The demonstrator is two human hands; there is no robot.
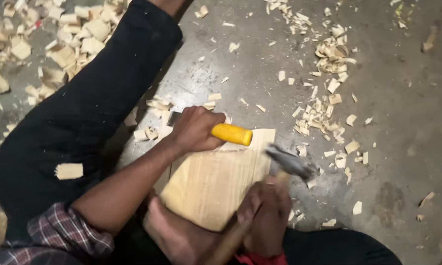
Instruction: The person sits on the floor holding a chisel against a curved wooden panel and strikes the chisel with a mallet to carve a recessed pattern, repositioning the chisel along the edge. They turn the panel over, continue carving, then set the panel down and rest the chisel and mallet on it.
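My left hand (194,130) grips a chisel with a yellow handle (232,134), held across the far edge of a pale wooden board (216,184) on the floor. The chisel's blade is hidden behind the hand. My right hand (265,216) holds the wooden shaft of a hammer. Its dark metal head (290,163) is blurred, just to the right of the yellow handle and above the board's right corner. A bare foot (174,230) presses on the board's near left edge.
Wood chips and shavings (324,108) litter the grey concrete floor (398,122), thickest at the top left (59,39) and right of the board. A leg in dark trousers (83,113) stretches along the left side, with one chip lying on it.
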